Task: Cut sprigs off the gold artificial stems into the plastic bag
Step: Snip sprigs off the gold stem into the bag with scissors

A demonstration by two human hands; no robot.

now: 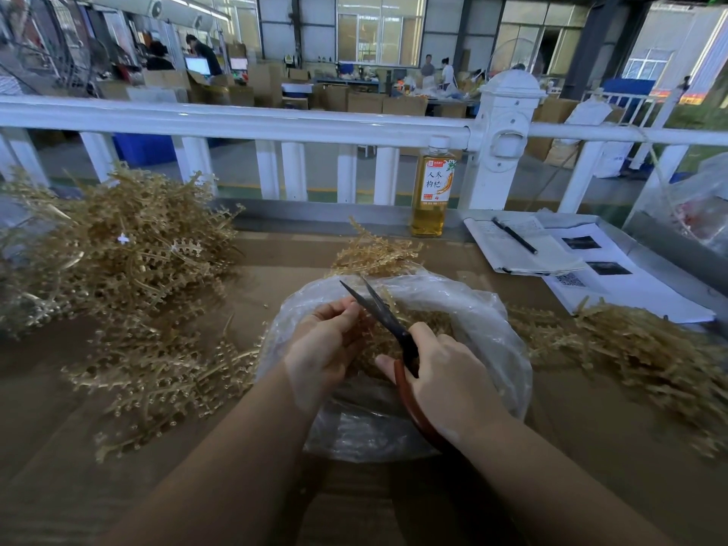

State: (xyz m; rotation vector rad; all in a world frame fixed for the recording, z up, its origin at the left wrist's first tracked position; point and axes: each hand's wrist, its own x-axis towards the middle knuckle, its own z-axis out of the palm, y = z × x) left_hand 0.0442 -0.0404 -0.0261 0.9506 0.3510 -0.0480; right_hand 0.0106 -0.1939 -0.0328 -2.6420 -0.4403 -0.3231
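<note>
Cutting is in progress: my left hand [329, 340] pinches a gold artificial stem [388, 309] over the crinkled clear plastic bag [484, 321]; my right hand [445, 372] grips red-handled black scissors [380, 309], blades parted. Next move, likely: close blades squarely on the sprig.

One scissors [388, 321], one bottle [431, 191], one pen [514, 235]
</note>
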